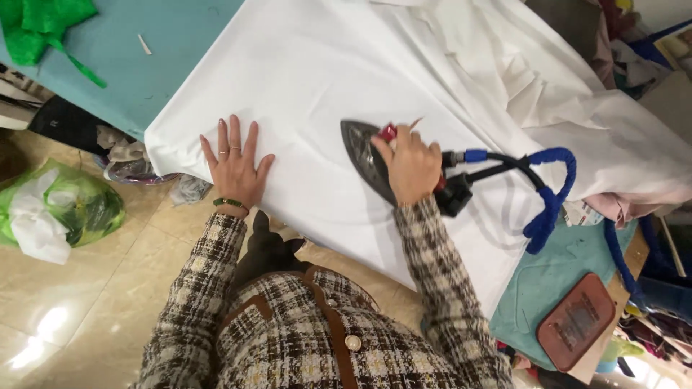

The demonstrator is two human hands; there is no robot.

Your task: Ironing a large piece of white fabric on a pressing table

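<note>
Right hand is gripping the iron by its handle, pressing the white cloth spread over the table. Left hand is lying flat, fingers spread, pinning the fabric. Ironing's mid-pass, I'd say; next it needs a steady glide toward the rumpled far end.

Single view only, taken from head-worn camera; no second view, so no overlap is shared. Lens is pointed steeply down over wearer's own chest and checked sleeves. Near range: both forearms are seen full length. Teal table with white cloth is set diagonally across upper frame; tiled floor is seen lower left. Cluttered edge is caught at right.
</note>
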